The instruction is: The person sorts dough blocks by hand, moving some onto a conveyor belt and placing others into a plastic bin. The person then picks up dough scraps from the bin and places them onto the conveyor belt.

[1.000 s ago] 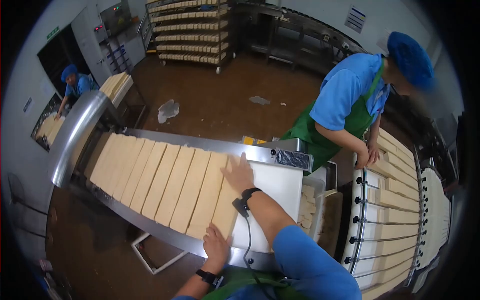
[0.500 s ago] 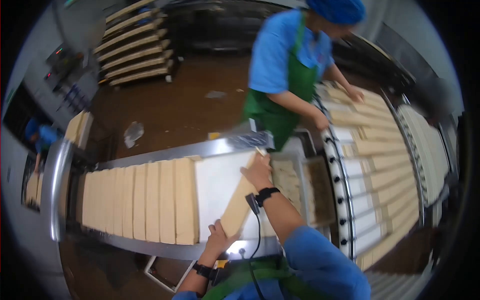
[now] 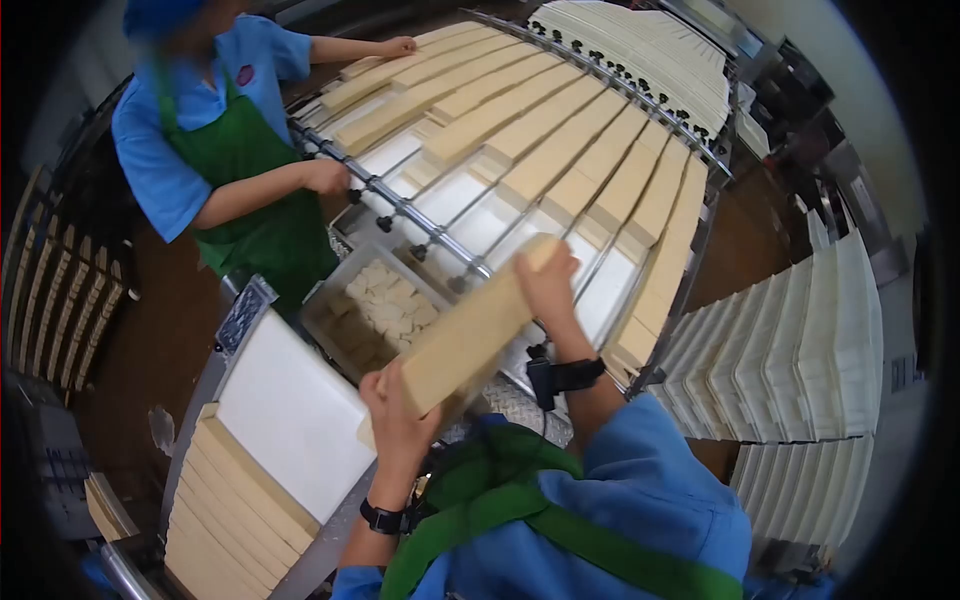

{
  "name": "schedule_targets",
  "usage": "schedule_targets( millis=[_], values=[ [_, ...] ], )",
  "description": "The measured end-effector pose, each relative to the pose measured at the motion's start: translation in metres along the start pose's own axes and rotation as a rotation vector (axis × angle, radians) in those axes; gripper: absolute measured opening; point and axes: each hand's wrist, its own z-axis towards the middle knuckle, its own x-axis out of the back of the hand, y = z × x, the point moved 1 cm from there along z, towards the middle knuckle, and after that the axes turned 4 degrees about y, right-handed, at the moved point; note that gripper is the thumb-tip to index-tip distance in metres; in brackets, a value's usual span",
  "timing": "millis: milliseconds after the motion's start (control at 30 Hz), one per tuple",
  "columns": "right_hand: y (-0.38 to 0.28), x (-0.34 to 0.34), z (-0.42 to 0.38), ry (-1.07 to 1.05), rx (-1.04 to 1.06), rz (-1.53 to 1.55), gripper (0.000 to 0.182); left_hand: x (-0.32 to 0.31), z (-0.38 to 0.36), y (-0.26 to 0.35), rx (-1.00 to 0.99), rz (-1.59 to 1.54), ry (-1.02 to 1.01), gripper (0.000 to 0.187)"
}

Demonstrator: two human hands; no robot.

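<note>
Block held at both ends, between the hands.
The left hand (image 3: 403, 410) clasps the near end of the tan block (image 3: 468, 338), fingers curled round it; the right hand (image 3: 550, 288) grips the far end. The long axis runs forward-right from the left hand, roughly along the table's lanes. The right hand is nearer the laned table (image 3: 480, 226).

On my feed I see a plain cream-yellow slab (image 3: 470, 335); black wristbands (image 3: 575, 375); blue sleeve (image 3: 650, 450); green apron straps (image 3: 610, 550); a co-worker's blue shirt (image 3: 160, 165), green apron (image 3: 238, 150), darker blue cap (image 3: 165, 13); white belt (image 3: 290, 400); brown floor (image 3: 150, 270).
</note>
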Motion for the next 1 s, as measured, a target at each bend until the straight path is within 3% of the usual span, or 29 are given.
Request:
schedule_targets(
  millis=[100, 167, 300, 367, 667, 767, 867, 933, 967, 1000],
  values=[
    [0.083, 0.04, 0.056, 0.183, -0.054, -0.114, 0.074, -0.024, 0.015, 0.045, -0.236, -0.003, -0.168, 0.071],
    [0.092, 0.079, 0.065, 0.036, -0.12, -0.245, 0.061, -0.036, 0.015, 0.066, -0.328, -0.029, -0.337, 0.072],
    [0.118, 0.105, 0.096, -0.186, 0.017, -0.675, 0.053, -0.059, 0.01, 0.095, -0.366, -0.192, -0.678, 0.064],
    [0.137, 0.096, 0.124, -0.2, 0.096, -0.728, 0.052, -0.069, 0.014, 0.102, -0.358, -0.227, -0.709, 0.063],
    [0.139, 0.101, 0.156, -0.335, -0.038, -0.677, 0.048, -0.099, 0.019, 0.107, -0.267, -0.253, -0.788, 0.059],
    [0.154, 0.097, 0.156, -0.155, 0.185, -0.705, 0.045, -0.117, 0.023, 0.106, -0.303, -0.253, -0.795, 0.058],
    [0.153, 0.094, 0.143, 0.039, 0.262, -0.683, 0.045, -0.146, 0.032, 0.109, -0.251, -0.314, -0.887, 0.057],
    [0.154, 0.094, 0.119, 0.052, 0.411, -0.592, 0.046, -0.167, 0.041, 0.111, -0.131, -0.451, -0.991, 0.056],
    [0.155, 0.095, 0.104, 0.057, 0.485, -0.542, 0.047, -0.173, 0.04, 0.108, -0.19, -0.43, -0.962, 0.057],
    [0.153, 0.102, 0.085, -0.066, 0.512, -0.361, 0.048, -0.178, 0.039, 0.103, -0.249, -0.406, -0.927, 0.058]
  ],
)
